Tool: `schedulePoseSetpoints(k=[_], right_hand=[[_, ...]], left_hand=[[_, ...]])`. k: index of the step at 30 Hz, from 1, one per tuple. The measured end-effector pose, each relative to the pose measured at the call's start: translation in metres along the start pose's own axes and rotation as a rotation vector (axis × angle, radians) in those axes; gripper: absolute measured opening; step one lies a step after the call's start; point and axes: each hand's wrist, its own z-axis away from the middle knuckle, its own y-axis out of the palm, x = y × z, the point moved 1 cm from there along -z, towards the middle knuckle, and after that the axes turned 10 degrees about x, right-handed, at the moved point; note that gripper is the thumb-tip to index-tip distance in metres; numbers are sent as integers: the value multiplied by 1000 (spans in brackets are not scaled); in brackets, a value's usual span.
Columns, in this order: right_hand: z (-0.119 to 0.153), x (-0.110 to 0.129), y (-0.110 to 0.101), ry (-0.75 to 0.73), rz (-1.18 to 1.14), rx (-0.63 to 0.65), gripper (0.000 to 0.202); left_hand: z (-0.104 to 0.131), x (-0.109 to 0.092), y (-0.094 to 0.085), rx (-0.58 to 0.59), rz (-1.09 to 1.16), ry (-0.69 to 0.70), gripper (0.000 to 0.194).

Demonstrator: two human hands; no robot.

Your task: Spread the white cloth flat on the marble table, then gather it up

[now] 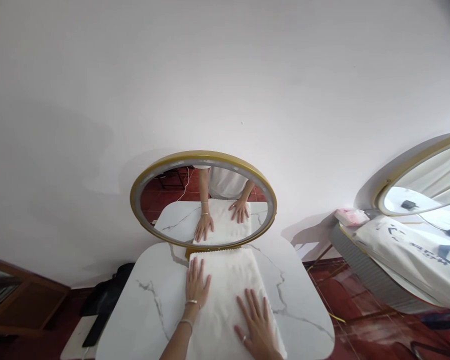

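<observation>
A long piece of white cloth [225,280] lies flat over the middle of a white marble-patterned table [135,310], its far end close to the mirror's base. My left hand [197,284] rests palm down on the cloth's far left part, fingers stretched out, with bracelets at the wrist. On the nearer right part of the cloth lies my right hand [255,322], fingers spread, a ring on one finger. Neither hand grips anything. An oval gold-framed mirror [203,156] stands at the table's back edge and reflects both hands and the cloth.
To the right, a second table [375,275] carries a printed white cloth [416,245], a pink-and-white packet [350,217] and another gold-framed mirror [384,192]. A black item [108,290] sits left of my table, near a wooden cabinet [26,300]. A pale wall [225,75] rises behind.
</observation>
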Motion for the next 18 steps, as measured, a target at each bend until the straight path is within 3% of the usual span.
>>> schedulePoseSetpoints(k=[3, 6, 9, 13, 15, 18], right_hand=[[-15, 38, 7, -26, -31, 21, 72], [-22, 53, 9, -32, -9, -21, 70], [-17, 47, 10, -11, 46, -80, 66], [2, 18, 10, 56, 106, -133, 65], [13, 4, 10, 91, 129, -154, 64], [25, -11, 11, 140, 159, -200, 65]], left_hand=[[1, 41, -15, 0, -38, -25, 57], [12, 44, -21, -32, -39, -95, 55], [45, 7, -11, -28, 0, -90, 54], [98, -59, 10, 142, 70, 95, 63], [108, -82, 15, 217, 108, 171, 68], [102, -99, 12, 276, 156, 255, 70]])
